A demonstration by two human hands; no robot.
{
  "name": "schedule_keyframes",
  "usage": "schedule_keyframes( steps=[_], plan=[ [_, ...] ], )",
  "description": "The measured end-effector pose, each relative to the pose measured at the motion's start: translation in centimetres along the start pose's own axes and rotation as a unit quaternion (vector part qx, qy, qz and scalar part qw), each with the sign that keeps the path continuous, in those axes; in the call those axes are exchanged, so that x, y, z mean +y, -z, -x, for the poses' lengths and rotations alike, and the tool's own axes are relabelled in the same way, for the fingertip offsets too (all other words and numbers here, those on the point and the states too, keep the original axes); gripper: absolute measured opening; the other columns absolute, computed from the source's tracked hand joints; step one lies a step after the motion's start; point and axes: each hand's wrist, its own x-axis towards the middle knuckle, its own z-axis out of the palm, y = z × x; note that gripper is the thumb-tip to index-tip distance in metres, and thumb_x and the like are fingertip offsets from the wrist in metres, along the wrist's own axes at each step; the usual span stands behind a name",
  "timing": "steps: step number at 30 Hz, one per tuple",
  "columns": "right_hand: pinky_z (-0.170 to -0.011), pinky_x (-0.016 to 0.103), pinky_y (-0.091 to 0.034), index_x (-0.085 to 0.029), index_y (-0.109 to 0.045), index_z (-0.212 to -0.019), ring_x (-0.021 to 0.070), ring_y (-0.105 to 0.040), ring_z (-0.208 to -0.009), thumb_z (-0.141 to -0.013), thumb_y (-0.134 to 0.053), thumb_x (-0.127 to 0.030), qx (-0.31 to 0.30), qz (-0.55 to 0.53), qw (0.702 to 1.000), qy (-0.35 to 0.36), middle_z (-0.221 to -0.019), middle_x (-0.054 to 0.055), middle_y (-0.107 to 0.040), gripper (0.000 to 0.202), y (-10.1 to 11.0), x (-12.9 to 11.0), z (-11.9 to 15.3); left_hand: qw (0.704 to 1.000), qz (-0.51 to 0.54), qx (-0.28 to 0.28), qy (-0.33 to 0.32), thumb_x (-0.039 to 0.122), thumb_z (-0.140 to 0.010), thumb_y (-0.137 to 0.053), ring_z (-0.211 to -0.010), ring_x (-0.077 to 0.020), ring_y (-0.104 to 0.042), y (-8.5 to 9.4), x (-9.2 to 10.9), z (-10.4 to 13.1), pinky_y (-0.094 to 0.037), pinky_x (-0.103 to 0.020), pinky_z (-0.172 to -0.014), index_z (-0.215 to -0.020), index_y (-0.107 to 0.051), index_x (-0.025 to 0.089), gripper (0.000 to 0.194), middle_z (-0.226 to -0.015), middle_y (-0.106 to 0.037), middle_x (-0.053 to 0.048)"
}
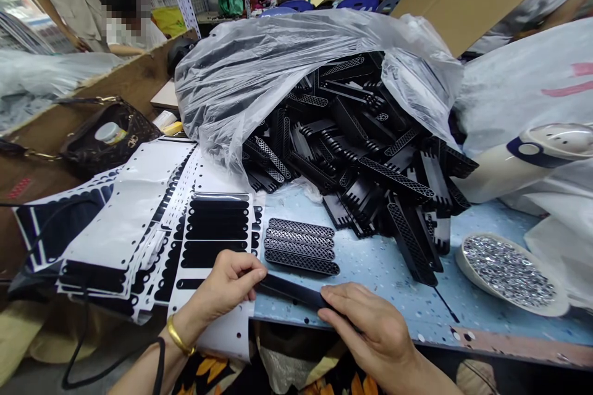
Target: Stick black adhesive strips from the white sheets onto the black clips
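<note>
A slim black strip [293,292] with rounded ends lies between both hands, close above the table's front edge. My left hand [233,276] pinches its left end with thumb and fingertips. Around its right end, the fingers and thumb of my right hand [368,324] are closed. Just beyond the strip, several black plastic pieces [300,245] with lattice faces lie side by side in a row. Left of them is a white sheet [213,264] bearing black rounded stickers, partly covered by my left hand. What is under the strip cannot be made out.
A large translucent plastic bag [250,62] spills a heap of black plastic parts [343,142] onto the blue table [370,268]. At right stand a bowl [556,308] of small shiny metal bits and a white device [491,170]. Stacked sheets [125,197] and a handbag [88,142] lie left.
</note>
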Motion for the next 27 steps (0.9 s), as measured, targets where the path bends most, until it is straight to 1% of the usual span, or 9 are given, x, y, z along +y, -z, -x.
schedule_keyframes(
  steps=[3, 6, 10, 15, 18, 22, 24, 25, 27],
  plan=[
    [-0.066, 0.032, -0.058, -0.015, -0.068, -0.111, 0.0199, -0.071, -0.078, -0.089, -0.057, -0.005, 0.014, 0.048, 0.998, 0.041, -0.089, 0.009, -0.076, 0.027, -0.3, 0.0, 0.6, 1.0, 0.0, 0.006, 0.0, 0.037, -0.078, -0.062, -0.042, -0.0096, -0.055, 0.0, 0.1, 0.0, -0.039, -0.016, -0.039, -0.064, -0.065, 0.013, 0.028, -0.051, -0.055, 0.001],
    [-0.065, 0.032, -0.057, -0.013, -0.064, -0.12, 0.0205, -0.071, -0.079, -0.09, -0.057, -0.006, 0.016, 0.093, 0.993, 0.071, -0.093, 0.012, -0.077, 0.031, -0.4, 0.3, 1.2, 1.0, -0.006, 0.007, -0.004, 0.037, -0.078, -0.062, -0.041, -0.0091, -0.053, -0.1, 0.2, -0.1, -0.038, -0.016, -0.039, -0.063, -0.065, 0.013, 0.029, -0.049, -0.054, 0.001],
    [-0.065, 0.031, -0.057, -0.015, -0.062, -0.126, 0.0202, -0.073, -0.08, -0.091, -0.057, -0.007, 0.012, 0.108, 0.991, 0.079, -0.096, 0.012, -0.077, 0.036, -0.2, 0.5, 1.6, 1.0, -0.011, 0.009, -0.006, 0.039, -0.078, -0.062, -0.04, -0.0091, -0.053, -0.1, 0.2, -0.1, -0.039, -0.016, -0.038, -0.063, -0.065, 0.013, 0.03, -0.048, -0.054, 0.001],
    [-0.063, 0.032, -0.058, -0.015, -0.062, -0.126, 0.0212, -0.073, -0.079, -0.089, -0.057, -0.004, 0.022, 0.093, 0.993, 0.073, -0.096, 0.012, -0.077, 0.039, -0.3, 0.0, 1.3, 1.0, -0.007, 0.01, -0.003, 0.039, -0.077, -0.063, -0.041, -0.0093, -0.054, -0.2, 0.1, -0.1, -0.04, -0.016, -0.04, -0.063, -0.064, 0.013, 0.03, -0.051, -0.056, 0.001],
    [-0.066, 0.033, -0.06, -0.017, -0.063, -0.124, 0.0211, -0.073, -0.08, -0.09, -0.056, -0.005, 0.028, 0.071, 0.996, 0.05, -0.096, 0.011, -0.077, 0.037, -0.1, -0.3, 1.2, 1.0, -0.01, 0.011, -0.007, 0.04, -0.077, -0.063, -0.042, -0.0095, -0.055, -0.2, 0.0, -0.1, -0.04, -0.016, -0.04, -0.063, -0.064, 0.013, 0.03, -0.052, -0.056, 0.001],
    [-0.07, 0.031, -0.062, -0.017, -0.065, -0.118, 0.0216, -0.074, -0.083, -0.09, -0.06, -0.015, 0.039, 0.08, 0.996, -0.012, -0.095, 0.011, -0.076, 0.028, 1.0, -0.3, 1.6, 1.0, -0.025, 0.006, -0.013, 0.039, -0.079, -0.061, -0.043, -0.0106, -0.056, -0.1, 0.0, 0.0, -0.04, -0.017, -0.04, -0.067, -0.065, 0.013, 0.029, -0.055, -0.058, 0.0],
    [-0.064, 0.029, -0.061, -0.017, -0.065, -0.115, 0.0197, -0.072, -0.074, -0.089, -0.061, -0.014, 0.055, 0.087, 0.994, -0.032, -0.085, 0.008, -0.074, 0.026, 1.4, -0.4, 1.9, 0.998, -0.051, -0.002, -0.02, 0.036, -0.082, -0.057, -0.043, -0.0117, -0.057, -0.1, 0.2, 0.1, -0.041, -0.018, -0.04, -0.069, -0.066, 0.013, 0.028, -0.053, -0.057, 0.0],
    [-0.059, 0.027, -0.06, -0.017, -0.065, -0.113, 0.0182, -0.071, -0.068, -0.089, -0.06, -0.013, 0.059, 0.081, 0.994, -0.037, -0.079, 0.006, -0.071, 0.025, 1.5, -0.5, 2.0, 0.996, -0.077, -0.002, -0.035, 0.034, -0.084, -0.054, -0.044, -0.0121, -0.057, -0.1, 0.3, 0.2, -0.041, -0.019, -0.041, -0.071, -0.067, 0.014, 0.028, -0.053, -0.057, 0.0],
    [-0.052, 0.025, -0.056, -0.018, -0.066, -0.109, 0.0158, -0.066, -0.06, -0.089, -0.059, -0.012, 0.058, 0.068, 0.995, -0.045, -0.07, 0.002, -0.066, 0.022, 1.6, -0.8, 2.2, 0.984, -0.151, 0.012, -0.095, 0.029, -0.088, -0.05, -0.049, -0.0135, -0.059, -0.2, 0.5, 0.4, -0.044, -0.021, -0.047, -0.073, -0.068, 0.015, 0.027, -0.055, -0.06, -0.001]
  ],
)
